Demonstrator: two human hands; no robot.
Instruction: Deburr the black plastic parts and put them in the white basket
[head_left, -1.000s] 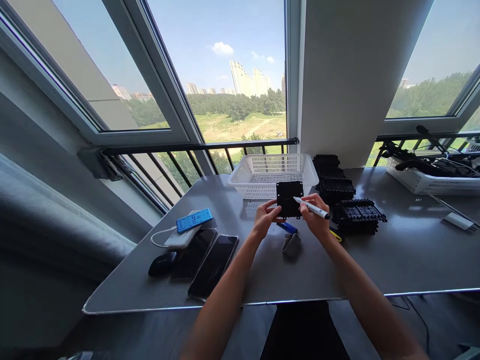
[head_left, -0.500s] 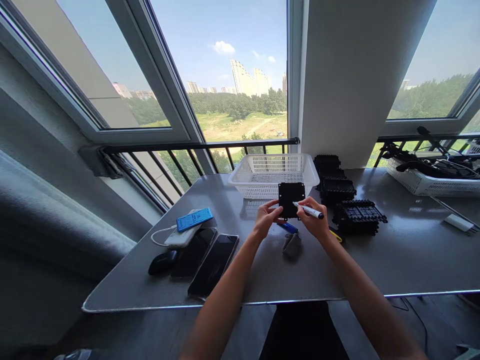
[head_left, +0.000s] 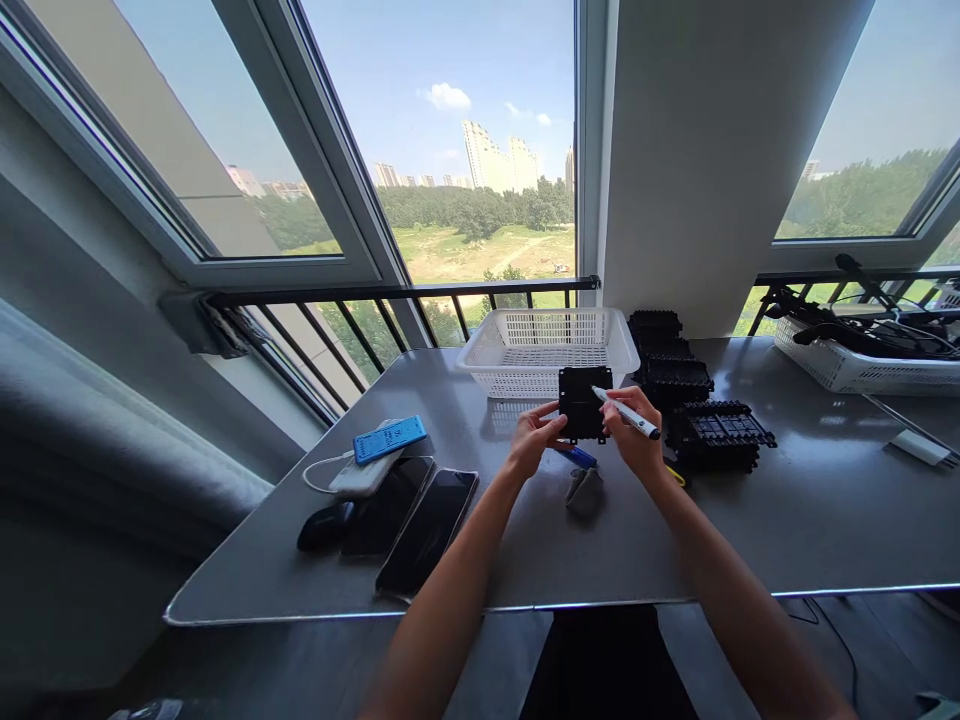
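Observation:
A flat black square plate (head_left: 582, 405) with small tabs along its edges is held up over the table, its broad face toward me. My left hand (head_left: 534, 436) grips its left edge, thumb in front. In my right hand (head_left: 634, 428) is a white marker (head_left: 631, 416) with a dark end, pinched like a pen. The marker's tip lies over the upper right part of the plate; whether it touches cannot be made out. Below the plate a blue item (head_left: 577, 457) and a crumpled grey cloth (head_left: 584, 490) rest on the table.
Behind the plate stands a white plastic basket (head_left: 491, 380). Stacked black plates (head_left: 720, 430) are on the right, partly beside a yellow-edged tool (head_left: 676, 476). Phones (head_left: 431, 530), a mouse (head_left: 327, 525) and a blue device (head_left: 388, 438) lie left. Another basket (head_left: 862, 372) holds black cables.
The marker's tip has moved up and slightly right across the plate, my right hand going with it. The plate and my left hand have shifted very slightly right.

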